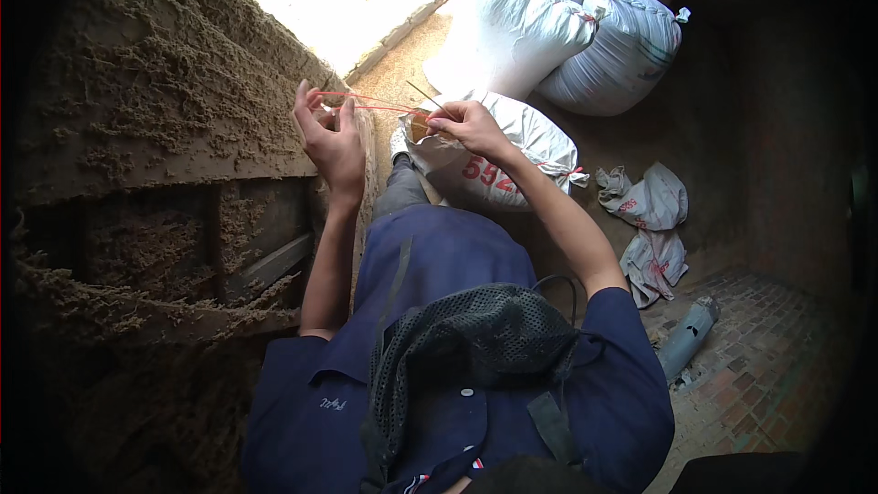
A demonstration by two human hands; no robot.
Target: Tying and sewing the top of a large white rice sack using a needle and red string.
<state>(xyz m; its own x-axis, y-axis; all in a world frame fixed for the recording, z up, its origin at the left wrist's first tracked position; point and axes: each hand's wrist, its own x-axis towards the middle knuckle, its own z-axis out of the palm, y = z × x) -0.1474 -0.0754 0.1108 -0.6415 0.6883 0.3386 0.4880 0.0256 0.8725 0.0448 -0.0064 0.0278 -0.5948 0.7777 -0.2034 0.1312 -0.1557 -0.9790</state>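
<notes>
Red string (pixel 377 104) runs in strands between my two raised hands. Its left end loops around the fingers of my left hand (pixel 333 134), which are bent and partly apart. My right hand (pixel 473 127) pinches the string's other end together with a long thin needle (pixel 422 92) that points up and left. Just below and beside my right hand is a white woven sack (pixel 473 168) with red printing. Its mouth gapes at the left and shows brownish contents (pixel 418 129). Red stitching and a knotted corner (pixel 578 177) mark the sack's right end.
Several full, stitched white sacks (pixel 528 34) are piled at the upper right. Crumpled sacks (pixel 648 206) lie right of my arm, near a grey pipe (pixel 689 333) on brick floor (pixel 741 384). A dust-caked wooden structure (pixel 158 103) rises close on the left.
</notes>
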